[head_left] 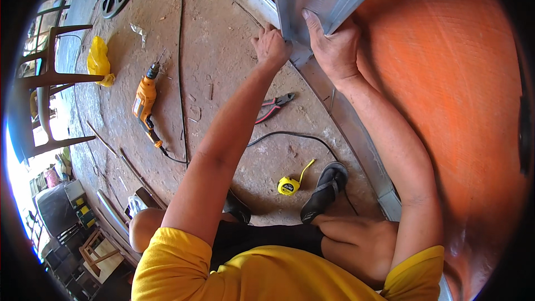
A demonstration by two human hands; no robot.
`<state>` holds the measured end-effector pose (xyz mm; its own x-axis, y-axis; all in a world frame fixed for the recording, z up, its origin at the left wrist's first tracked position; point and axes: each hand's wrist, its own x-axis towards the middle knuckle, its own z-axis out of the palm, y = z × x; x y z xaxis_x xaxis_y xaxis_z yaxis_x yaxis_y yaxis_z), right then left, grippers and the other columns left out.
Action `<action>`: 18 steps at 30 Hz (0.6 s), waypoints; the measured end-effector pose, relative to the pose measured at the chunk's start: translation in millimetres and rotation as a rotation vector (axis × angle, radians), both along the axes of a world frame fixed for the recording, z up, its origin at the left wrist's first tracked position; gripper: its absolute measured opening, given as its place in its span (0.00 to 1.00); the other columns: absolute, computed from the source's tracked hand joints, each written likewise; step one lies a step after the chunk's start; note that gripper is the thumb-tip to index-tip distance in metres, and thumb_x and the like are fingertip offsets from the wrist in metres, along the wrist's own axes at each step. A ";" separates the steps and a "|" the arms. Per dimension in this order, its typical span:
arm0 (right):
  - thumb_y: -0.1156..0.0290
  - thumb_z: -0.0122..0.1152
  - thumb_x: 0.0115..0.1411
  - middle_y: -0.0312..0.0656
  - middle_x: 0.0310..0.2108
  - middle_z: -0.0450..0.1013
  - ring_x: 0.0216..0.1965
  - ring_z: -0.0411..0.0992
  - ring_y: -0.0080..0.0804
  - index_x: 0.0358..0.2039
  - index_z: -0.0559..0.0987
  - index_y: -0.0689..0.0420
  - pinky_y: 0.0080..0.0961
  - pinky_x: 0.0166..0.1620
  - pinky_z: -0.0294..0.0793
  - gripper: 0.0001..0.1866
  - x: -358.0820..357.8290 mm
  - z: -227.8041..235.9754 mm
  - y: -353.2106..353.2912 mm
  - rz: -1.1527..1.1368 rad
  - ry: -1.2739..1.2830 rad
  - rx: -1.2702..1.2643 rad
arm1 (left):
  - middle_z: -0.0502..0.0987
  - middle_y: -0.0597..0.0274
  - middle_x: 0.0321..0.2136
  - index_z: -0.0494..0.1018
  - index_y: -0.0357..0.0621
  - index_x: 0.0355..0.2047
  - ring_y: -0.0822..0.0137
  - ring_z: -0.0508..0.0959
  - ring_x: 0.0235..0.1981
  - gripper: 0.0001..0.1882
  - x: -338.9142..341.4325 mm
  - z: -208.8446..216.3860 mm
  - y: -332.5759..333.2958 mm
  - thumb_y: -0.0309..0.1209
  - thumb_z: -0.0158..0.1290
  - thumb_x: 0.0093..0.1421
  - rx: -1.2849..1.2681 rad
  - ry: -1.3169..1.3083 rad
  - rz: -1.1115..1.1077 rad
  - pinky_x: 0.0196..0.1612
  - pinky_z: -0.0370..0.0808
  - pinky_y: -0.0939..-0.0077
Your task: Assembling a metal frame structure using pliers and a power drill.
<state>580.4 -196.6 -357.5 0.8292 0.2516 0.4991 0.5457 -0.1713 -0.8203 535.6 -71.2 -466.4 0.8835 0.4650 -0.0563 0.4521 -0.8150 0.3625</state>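
Note:
A grey metal stud (312,0), a long folded channel, rises at the top centre. Its lower end meets a metal floor track (356,128) that runs diagonally along the orange sheet. My right hand (336,50) is closed round the stud's right edge, thumb laid on its face and the other fingers mostly hidden behind. At the stud's lower left corner is my left hand (272,49), its fingers curled against the metal where stud and track meet. Part of that grip is out of sight.
On the dusty floor lie an orange power drill (146,97), red-handled pliers (274,107), a yellow tape measure (288,185) with its tape partly out, and a black cable (182,50). A yellow bag (99,61) sits by a chair (53,78). The orange sheet (446,78) fills the right.

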 end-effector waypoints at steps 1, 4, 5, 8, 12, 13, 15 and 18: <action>0.71 0.65 0.52 0.50 0.21 0.72 0.26 0.74 0.50 0.27 0.71 0.60 0.35 0.26 0.72 0.11 0.4 0.1 1.1 -0.001 0.004 0.002 | 0.71 0.56 0.44 0.75 0.46 0.40 0.56 0.68 0.49 0.18 -8.5 -4.3 3.2 0.34 0.57 0.46 -0.070 -0.035 -0.012 0.48 0.62 0.51; 0.70 0.66 0.51 0.50 0.21 0.72 0.26 0.74 0.51 0.27 0.71 0.60 0.35 0.26 0.72 0.11 -1.7 -3.1 0.3 -0.031 0.016 0.019 | 0.70 0.52 0.43 0.71 0.43 0.42 0.54 0.68 0.48 0.23 -48.4 -3.4 1.4 0.39 0.60 0.47 -0.155 -0.109 -0.069 0.48 0.64 0.53; 0.70 0.66 0.51 0.50 0.20 0.72 0.26 0.75 0.49 0.26 0.72 0.60 0.34 0.27 0.72 0.11 0.5 -4.3 -1.0 -0.036 0.024 0.026 | 0.70 0.51 0.42 0.69 0.43 0.43 0.53 0.68 0.48 0.26 -64.4 1.5 -0.8 0.42 0.61 0.47 -0.162 -0.168 -0.116 0.47 0.65 0.55; 0.70 0.66 0.51 0.49 0.20 0.73 0.25 0.76 0.46 0.27 0.72 0.60 0.33 0.27 0.72 0.11 2.3 -4.9 -4.2 -0.036 0.025 0.045 | 0.68 0.52 0.39 0.67 0.42 0.40 0.51 0.68 0.44 0.26 -130.7 5.9 -12.2 0.42 0.63 0.45 -0.150 -0.073 -0.321 0.46 0.67 0.57; 0.70 0.65 0.52 0.47 0.21 0.75 0.25 0.77 0.39 0.27 0.73 0.60 0.29 0.28 0.72 0.10 0.5 -3.3 -1.1 -0.014 0.041 0.048 | 0.69 0.53 0.39 0.67 0.43 0.38 0.53 0.68 0.46 0.21 -169.2 -15.5 -9.0 0.40 0.60 0.49 0.027 0.032 -0.500 0.45 0.66 0.60; 0.70 0.65 0.52 0.46 0.22 0.75 0.25 0.77 0.38 0.28 0.73 0.60 0.29 0.28 0.73 0.10 -0.3 -3.4 -0.5 -0.008 0.063 0.041 | 0.69 0.53 0.39 0.67 0.43 0.37 0.54 0.68 0.46 0.20 -170.1 -15.3 -10.7 0.40 0.59 0.50 0.053 0.072 -0.498 0.45 0.66 0.61; 0.70 0.65 0.53 0.46 0.22 0.75 0.25 0.77 0.37 0.28 0.73 0.61 0.29 0.29 0.73 0.10 -1.1 -3.4 1.6 -0.002 0.051 0.048 | 0.70 0.52 0.39 0.67 0.42 0.37 0.53 0.70 0.44 0.16 -173.6 -13.4 -14.2 0.39 0.54 0.54 0.071 0.053 -0.485 0.41 0.68 0.60; 0.70 0.65 0.53 0.46 0.23 0.76 0.26 0.77 0.36 0.29 0.74 0.61 0.29 0.30 0.73 0.10 -1.3 -0.9 -0.2 -0.005 0.036 0.047 | 0.72 0.53 0.36 0.68 0.41 0.36 0.56 0.73 0.38 0.12 -169.5 -11.8 -20.8 0.36 0.51 0.57 -0.393 -0.124 -0.031 0.38 0.71 0.61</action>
